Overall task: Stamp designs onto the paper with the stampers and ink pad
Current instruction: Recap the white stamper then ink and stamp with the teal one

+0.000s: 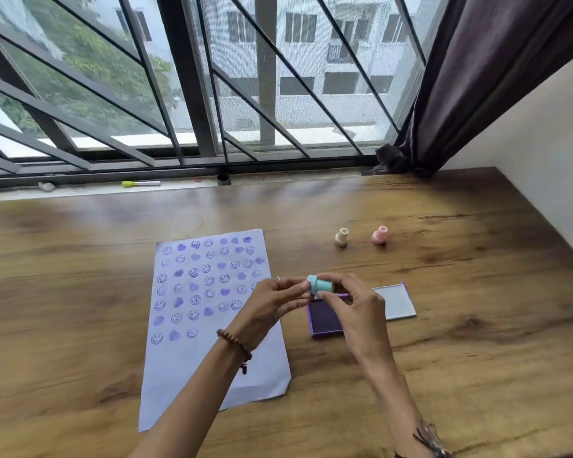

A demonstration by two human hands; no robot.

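Observation:
A small teal stamper (320,285) lies on its side in the air, pinched between the fingertips of my left hand (272,304) and my right hand (354,309). It hovers just above the open purple ink pad (325,320), whose lid (396,302) lies flipped open to the right. Left of the pad, a sheet of white paper (209,358) carries several rows of purple smiley and heart prints over its upper half. A cream stamper (341,237) and a pink stamper (380,235) stand on the wooden table (477,325) beyond the pad.
A yellow-capped pen (141,184) rests on the window ledge at the far edge of the table. A barred window runs along the back, with a dark curtain (470,87) and a white wall on the right.

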